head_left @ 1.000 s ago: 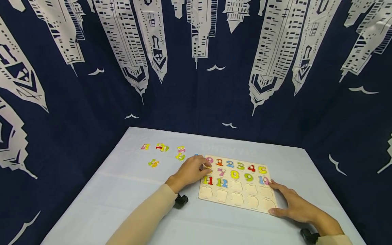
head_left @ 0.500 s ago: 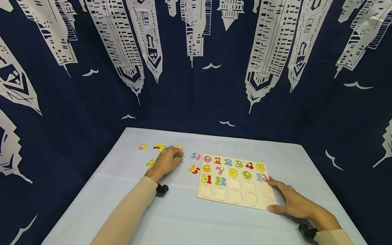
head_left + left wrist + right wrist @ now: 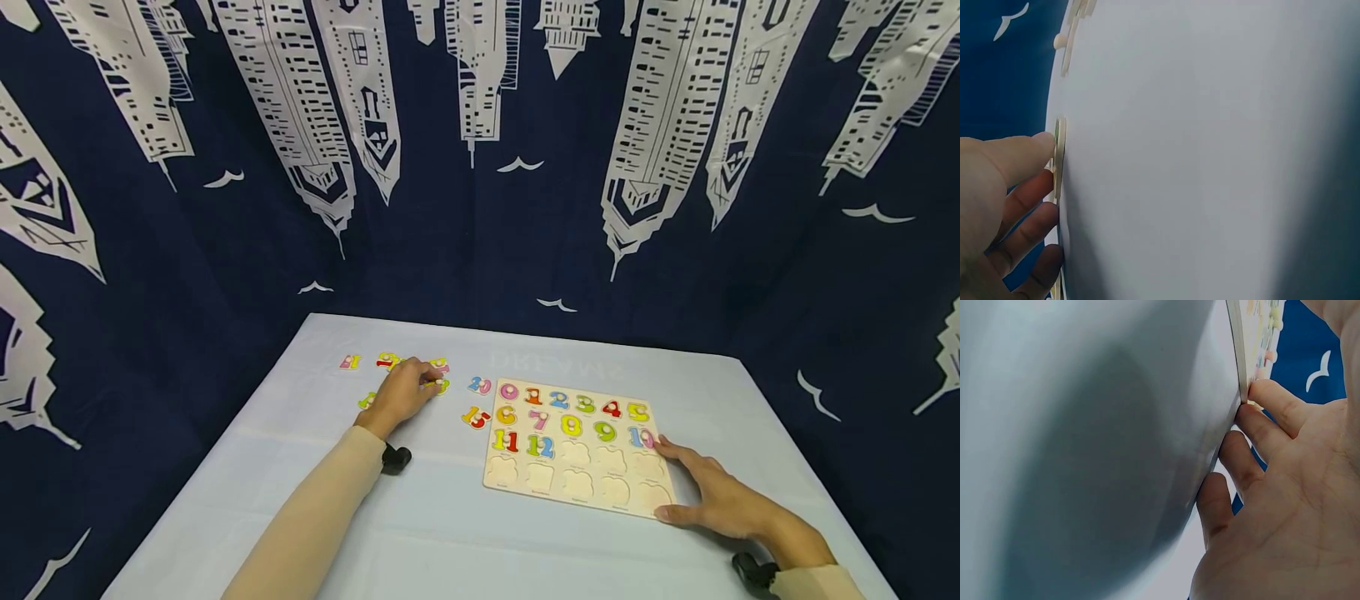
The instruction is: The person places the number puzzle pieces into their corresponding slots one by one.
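At the left of the table my left hand point(image 3: 403, 392) pinches a yellow-green number 13 puzzle piece point(image 3: 444, 386) between thumb and fingers. In the left wrist view this piece point(image 3: 1060, 159) stands edge-on, low over the white cloth, thumb on its near end. A pale wooden number board point(image 3: 543, 490) lies on the right half of the table, with colourful numbers 0 to 12 set in its upper rows and bare recesses below. My right hand point(image 3: 720, 500) is spread at the board's right edge, with thumb by the near corner and index finger higher up, touching the edge.
Left of the board lie a number 20 piece point(image 3: 479, 385) and a number 15 piece point(image 3: 476, 417). Several more pieces, including a pink-and-yellow one point(image 3: 350, 362), lie at the far left, partly hidden by my left hand. A dark printed curtain point(image 3: 480, 250) hangs behind the table.
My left hand has left the board's left side, moved left to the loose pieces and now pinches the number 13 piece. The right hand stays at the board's edge.
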Available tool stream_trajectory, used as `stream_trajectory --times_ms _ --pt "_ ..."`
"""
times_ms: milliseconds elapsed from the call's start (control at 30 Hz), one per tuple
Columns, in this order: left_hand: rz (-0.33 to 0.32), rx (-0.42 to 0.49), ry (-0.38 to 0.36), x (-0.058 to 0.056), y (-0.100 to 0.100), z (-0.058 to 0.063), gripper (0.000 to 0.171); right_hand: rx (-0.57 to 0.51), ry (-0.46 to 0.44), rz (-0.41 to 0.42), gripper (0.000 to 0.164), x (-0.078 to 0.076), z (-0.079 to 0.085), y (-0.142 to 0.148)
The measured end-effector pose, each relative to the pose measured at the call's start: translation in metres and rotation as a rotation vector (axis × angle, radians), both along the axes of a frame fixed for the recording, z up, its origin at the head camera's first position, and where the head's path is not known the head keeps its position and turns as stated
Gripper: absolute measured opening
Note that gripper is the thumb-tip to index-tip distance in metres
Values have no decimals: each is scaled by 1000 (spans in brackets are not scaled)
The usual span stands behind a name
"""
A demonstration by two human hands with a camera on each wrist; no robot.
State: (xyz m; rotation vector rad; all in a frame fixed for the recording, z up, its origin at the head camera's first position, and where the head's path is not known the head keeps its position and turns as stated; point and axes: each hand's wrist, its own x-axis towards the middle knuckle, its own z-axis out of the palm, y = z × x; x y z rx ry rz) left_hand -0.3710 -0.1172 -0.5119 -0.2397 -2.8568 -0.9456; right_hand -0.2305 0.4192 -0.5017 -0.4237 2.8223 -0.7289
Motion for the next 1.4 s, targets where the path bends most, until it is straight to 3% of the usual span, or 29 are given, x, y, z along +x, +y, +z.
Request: stream_trajectory --times_ms 133,667,967,1400 --pt "10 -25 -3 -1 1 0 6 10 -5 -3 112 0 0 0" --pt "13 -2 39 16 -2 4 7 3 -34 -16 111 -1 4 0" --pt "-76 48 88 30 9 11 7 6 -38 -12 114 -2 5 0" --pt "-276 50 139 50 66 17 10 25 -19 5 110 -3 6 -1"
